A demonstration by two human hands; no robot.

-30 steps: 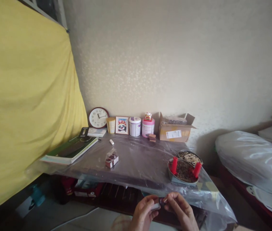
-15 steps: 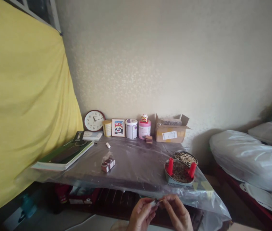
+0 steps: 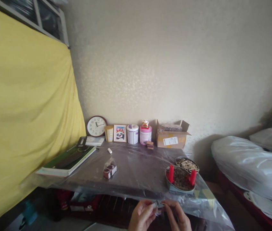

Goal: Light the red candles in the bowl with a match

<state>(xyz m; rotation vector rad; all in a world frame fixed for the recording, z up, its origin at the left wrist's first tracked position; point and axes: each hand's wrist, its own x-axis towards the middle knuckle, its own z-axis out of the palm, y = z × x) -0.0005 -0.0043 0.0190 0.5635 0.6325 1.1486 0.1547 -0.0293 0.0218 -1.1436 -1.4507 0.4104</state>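
Observation:
Low in the head view, beyond the table's near edge, my left hand [image 3: 142,215] is closed around a small greyish-white matchbox [image 3: 154,205]. A darker piece juts from the box's right end, towards my right hand [image 3: 176,215]. The right hand's thumb and finger pinch a thin pale matchstick [image 3: 163,204], mostly hidden by the fingers, close beside the box. Just past the hands stands an oval tin [image 3: 179,190] filled with dark brown bits, with two red candle-like posts upright in it. Behind that, a round dish [image 3: 187,164] holds many matchsticks.
A plastic-covered table [image 3: 136,163] bears a wrapped pack of small boxes [image 3: 109,171], a white oblong piece [image 3: 109,150] and a large green book [image 3: 65,160]. Along the wall stand a clock [image 3: 97,126], a picture frame [image 3: 120,133], canisters [image 3: 132,134] and an open carton [image 3: 171,138].
The camera has tilted up a little, so the table sits lower in view. Both hands stay close together around the matchbox; its dark end shows more, and the matchstick shows less.

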